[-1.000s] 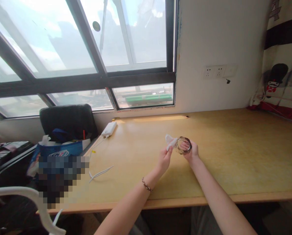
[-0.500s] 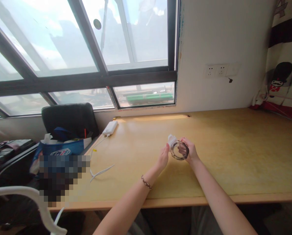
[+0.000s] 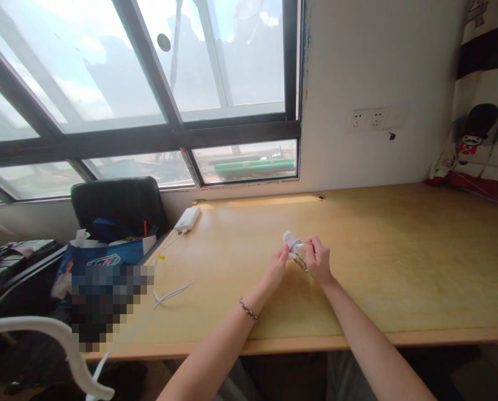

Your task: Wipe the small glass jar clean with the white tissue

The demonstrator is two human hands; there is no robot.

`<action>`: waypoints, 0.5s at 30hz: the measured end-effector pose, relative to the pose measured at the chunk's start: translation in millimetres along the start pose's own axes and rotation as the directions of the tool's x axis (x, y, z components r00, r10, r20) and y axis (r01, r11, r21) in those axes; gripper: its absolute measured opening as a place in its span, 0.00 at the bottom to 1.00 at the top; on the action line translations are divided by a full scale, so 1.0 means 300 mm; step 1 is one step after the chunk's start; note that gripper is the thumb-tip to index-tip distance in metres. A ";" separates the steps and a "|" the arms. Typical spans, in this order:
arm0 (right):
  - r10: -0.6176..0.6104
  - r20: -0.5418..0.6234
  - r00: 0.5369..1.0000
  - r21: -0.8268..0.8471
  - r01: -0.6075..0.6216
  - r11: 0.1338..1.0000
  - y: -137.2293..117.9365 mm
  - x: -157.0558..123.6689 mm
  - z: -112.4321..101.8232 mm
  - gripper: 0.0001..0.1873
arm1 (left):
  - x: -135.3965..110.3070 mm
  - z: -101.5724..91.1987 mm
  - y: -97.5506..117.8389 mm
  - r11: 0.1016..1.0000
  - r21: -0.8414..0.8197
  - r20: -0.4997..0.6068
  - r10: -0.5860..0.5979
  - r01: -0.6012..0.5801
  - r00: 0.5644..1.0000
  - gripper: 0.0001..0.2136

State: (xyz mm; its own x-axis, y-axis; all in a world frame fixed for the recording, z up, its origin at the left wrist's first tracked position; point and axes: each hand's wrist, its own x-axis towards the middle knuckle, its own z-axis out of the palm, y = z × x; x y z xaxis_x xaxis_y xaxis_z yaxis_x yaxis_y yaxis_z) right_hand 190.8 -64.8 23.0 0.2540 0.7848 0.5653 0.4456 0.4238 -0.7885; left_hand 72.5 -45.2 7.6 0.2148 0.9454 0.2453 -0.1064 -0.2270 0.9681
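We hold a small clear glass cup (image 3: 299, 257) above the middle of the long pale wooden desk (image 3: 399, 262), and a crumpled white tissue (image 3: 291, 241) sits against its left side. Our left hand (image 3: 279, 266) has its fingers pressed together on the tissue, pinching it against the glass. Our right hand (image 3: 318, 260) is curled around the cup from the right, fingertips closed over its rim, so most of the glass is hidden behind the fingers. A thin beaded bracelet (image 3: 248, 309) rings our left wrist.

Toward the far left corner of the desk lies a white rectangular power bank (image 3: 187, 219), and a white cable (image 3: 171, 293) trails from it along the left edge. Beyond that edge stands a black padded chair (image 3: 119, 206) with a blue printed bag (image 3: 102, 259) in front of it. White wall sockets (image 3: 368, 120) sit on the wall behind the desk.
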 end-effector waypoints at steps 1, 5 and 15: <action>-0.009 0.010 1.000 -0.014 0.009 1.000 -0.001 -0.001 0.000 0.11 | -0.002 0.000 0.005 1.000 0.002 0.000 0.010 -0.010 1.000 0.22; -0.011 0.018 1.000 -0.038 0.012 0.999 0.001 0.002 0.005 0.11 | -0.014 0.006 0.045 0.995 -0.003 0.079 0.101 -0.101 0.992 0.21; 0.081 -0.132 0.988 0.012 -0.080 0.997 0.023 0.001 0.007 0.13 | 0.016 -0.007 -0.016 0.987 -0.139 0.090 -0.071 0.084 0.993 0.21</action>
State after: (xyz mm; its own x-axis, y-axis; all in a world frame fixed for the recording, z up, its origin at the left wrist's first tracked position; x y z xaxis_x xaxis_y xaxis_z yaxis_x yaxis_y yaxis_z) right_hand 192.1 -60.7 17.4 0.4005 0.7496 0.5269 0.4138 0.3651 -0.8339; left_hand 72.0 -39.1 4.1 0.3085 0.9342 0.1792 -0.2224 -0.1124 0.9685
